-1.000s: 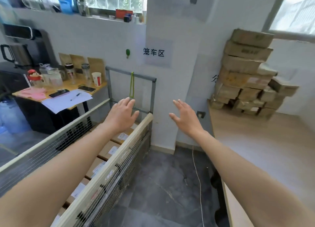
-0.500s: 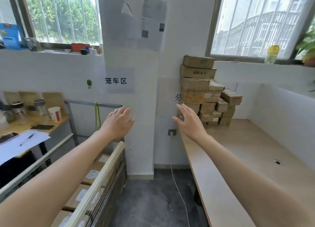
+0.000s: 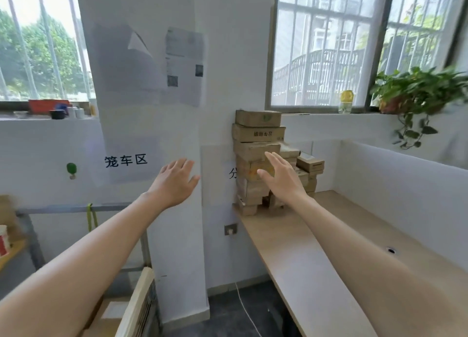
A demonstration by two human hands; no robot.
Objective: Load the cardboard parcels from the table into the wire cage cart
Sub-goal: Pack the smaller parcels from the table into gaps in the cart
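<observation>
Head view, left hand point(image 3: 174, 182) and right hand point(image 3: 282, 177) fingers straight, spread, holding nothing, parcels point(image 3: 258, 134) beyond.

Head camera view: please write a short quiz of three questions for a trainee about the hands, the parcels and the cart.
1. True or false: the left hand and the right hand are both open and hold nothing.
2. Where does the parcel stack stand? A) on the floor; B) at the far end of the table, by the wall; C) on the windowsill.
3. On which side of the person is the wire cage cart?

Key: 1 true; 2 B; 3 left.
</observation>
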